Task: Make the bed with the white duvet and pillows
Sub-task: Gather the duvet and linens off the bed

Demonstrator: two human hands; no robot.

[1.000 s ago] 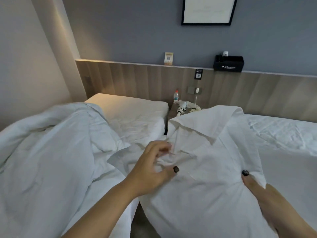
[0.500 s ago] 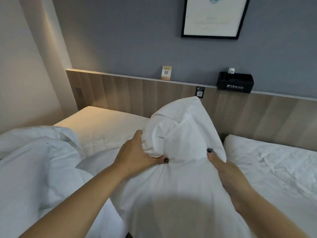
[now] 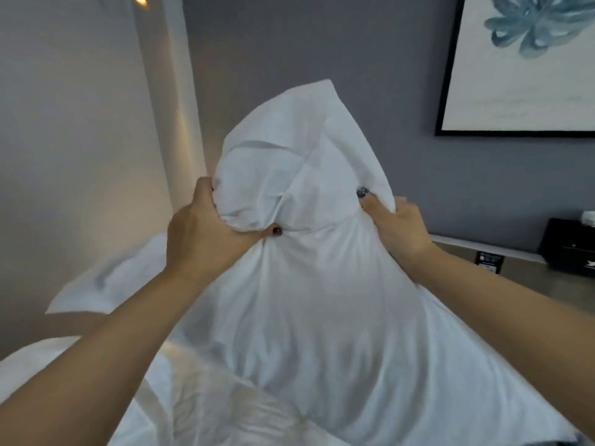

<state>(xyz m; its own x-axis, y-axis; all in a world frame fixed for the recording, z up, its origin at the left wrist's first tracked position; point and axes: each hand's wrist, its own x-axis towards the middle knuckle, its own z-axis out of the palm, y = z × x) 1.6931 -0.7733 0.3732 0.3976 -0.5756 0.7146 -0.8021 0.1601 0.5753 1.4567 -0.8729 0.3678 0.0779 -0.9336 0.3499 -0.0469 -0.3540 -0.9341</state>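
A bunched fold of the white pillow is gripped by the left hand, fingers curled tight round the cloth and the thumb pressed beneath it. The pillow is held upright in the air between both hands, above the bed; its soft, creased cotton case rises to a loose peak and is drawn smooth below. Its right edge is pinched by the right hand, thumb on the front. A dark-framed picture is hung on the grey wall at the right
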